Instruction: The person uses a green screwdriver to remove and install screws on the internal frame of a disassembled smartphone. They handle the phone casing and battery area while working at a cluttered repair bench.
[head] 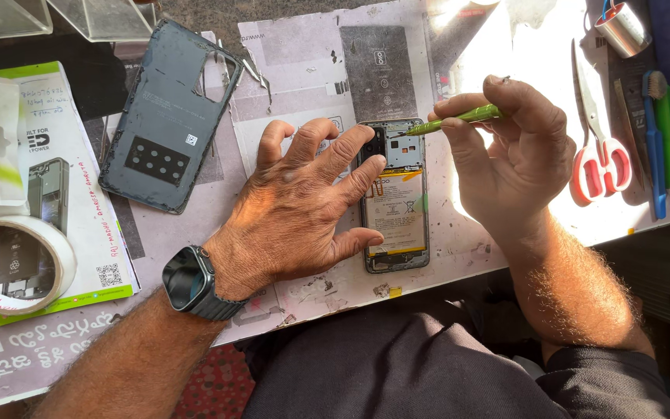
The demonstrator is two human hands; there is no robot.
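An opened smartphone [397,203] lies face down on the worktable, its battery and circuit board exposed. My left hand [302,203] presses flat on its left side, fingers spread, a dark smartwatch [193,283] on the wrist. My right hand [509,147] pinches a thin green screwdriver [459,119] whose tip touches the upper part of the phone near the camera block. The phone's removed dark back cover [166,116] lies inside-up to the left.
Red-handled scissors [600,147], a blue and a green tool [661,132] and a small metal cup [623,27] sit at the right. Metal tweezers [256,74] lie by the cover. A tape roll [17,264] rests on a green-edged package [63,202] at left.
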